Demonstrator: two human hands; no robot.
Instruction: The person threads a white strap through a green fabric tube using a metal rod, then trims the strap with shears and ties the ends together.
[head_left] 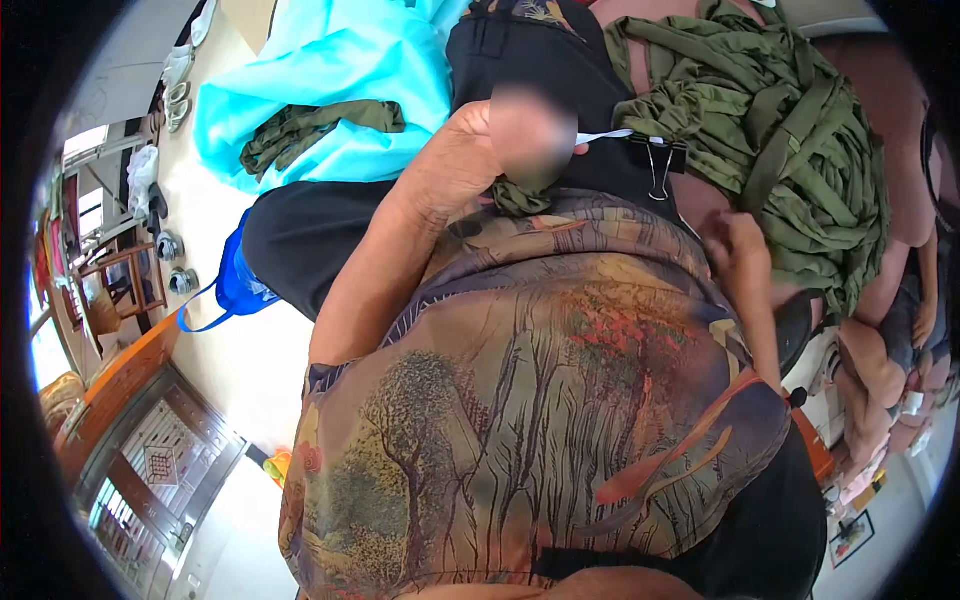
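My left hand (pixel 465 150) is raised over my lap, bent at the wrist and closed, its fingertips covered by a blurred patch. A thin white pointed piece (pixel 608 134) juts out from that patch on the right. Just under the hand hangs a bunched bit of dark green fabric (pixel 522 198). By my right thigh, my right hand (pixel 742 236) curls its fingers inward beside a heap of green fabric strips (pixel 800 130); I cannot tell what is in it. A black binder clip (pixel 657 165) grips the black cloth on my lap between the hands.
Bright turquoise plastic sheeting (pixel 330 60) spreads at the upper left, with a green strip (pixel 320 130) lying on it. A blue bag (pixel 240 270) stands on the floor left of my leg. Shoes (pixel 175 105) line the far wall. Another person (pixel 900 340) sits at the right.
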